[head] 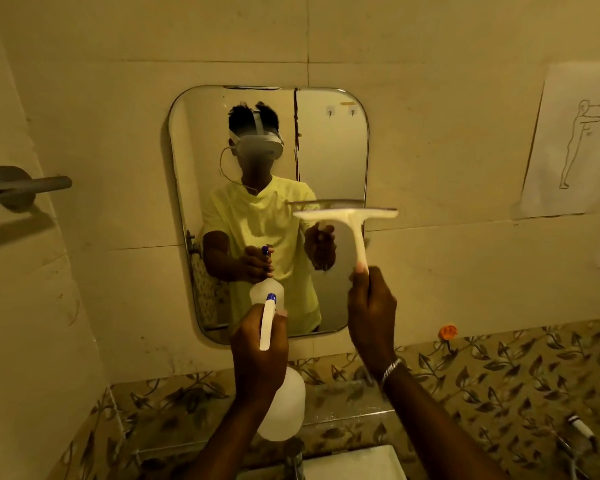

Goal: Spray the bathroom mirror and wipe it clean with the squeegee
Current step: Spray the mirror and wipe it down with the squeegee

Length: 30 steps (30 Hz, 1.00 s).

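A rounded rectangular mirror (pixel 329 150) hangs on the tiled wall straight ahead and reflects a person in a yellow shirt. My left hand (pixel 257 355) grips a white spray bottle (pixel 284 410) with a blue nozzle tip, pointed at the lower part of the glass. My right hand (pixel 371 313) holds the handle of a white squeegee (pixel 347 216). Its blade lies level against the mirror's right side, about halfway up, and sticks out past the right edge.
A grey towel bar (pixel 25 187) juts from the left wall. A paper with a line drawing (pixel 568 143) is taped at right. Leaf-patterned tiles (pixel 499 375) run below, with an orange hook (pixel 448 332), a white sink (pixel 354 465) and a tap (pixel 293 455).
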Available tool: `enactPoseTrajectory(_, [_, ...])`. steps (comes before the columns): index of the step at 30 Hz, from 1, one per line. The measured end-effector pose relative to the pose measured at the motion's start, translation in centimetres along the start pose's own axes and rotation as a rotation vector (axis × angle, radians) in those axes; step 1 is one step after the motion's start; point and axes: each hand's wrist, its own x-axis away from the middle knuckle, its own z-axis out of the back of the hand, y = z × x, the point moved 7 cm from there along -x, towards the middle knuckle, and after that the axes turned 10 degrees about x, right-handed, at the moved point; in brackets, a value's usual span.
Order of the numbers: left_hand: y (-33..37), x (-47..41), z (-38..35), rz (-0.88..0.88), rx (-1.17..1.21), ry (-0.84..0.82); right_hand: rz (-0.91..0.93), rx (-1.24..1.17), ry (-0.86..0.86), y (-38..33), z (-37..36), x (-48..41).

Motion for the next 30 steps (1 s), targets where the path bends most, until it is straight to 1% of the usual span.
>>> enactPoseTrajectory(4, [-0.3,1.3,-2.4,0.021,-0.027,-0.063,0.087,-0.053,0.067,-4.6,1.5,-6.0])
enactPoseTrajectory(7, [-1.7,3.1,-3.9,0.074,-0.073,-0.097,0.113,-0.126,0.075,-6.4,1.9,-7.8])
enactPoseTrajectory(9, [-2.9,4.5,-4.8,0.143,-0.103,-0.121,0.118,-0.139,0.069,-6.7,1.8,-8.0])
enactPoseTrajectory(11, [-3.9,5.6,-5.2,0.221,-0.110,-0.122,0.100,-0.121,0.047,-6.1,1.4,-7.7])
enactPoseTrajectory(16, [-5.4,6.5,-4.7,0.278,-0.105,-0.098,0.070,-0.028,-0.018,-3.0,-0.4,-5.2])
enactPoseTrajectory(21, [-5.9,6.5,-2.9,0.195,-0.086,-0.099,0.033,0.014,-0.081,0.0,-3.0,-2.3])
enactPoseTrajectory(27, [-6.7,6.2,-0.8,0.196,-0.109,-0.056,-0.003,0.071,-0.122,3.1,-4.4,2.7])
enactPoseTrajectory(30, [-6.7,6.1,-0.1,0.188,-0.114,-0.048,-0.080,0.068,-0.135,6.2,-4.8,6.5])
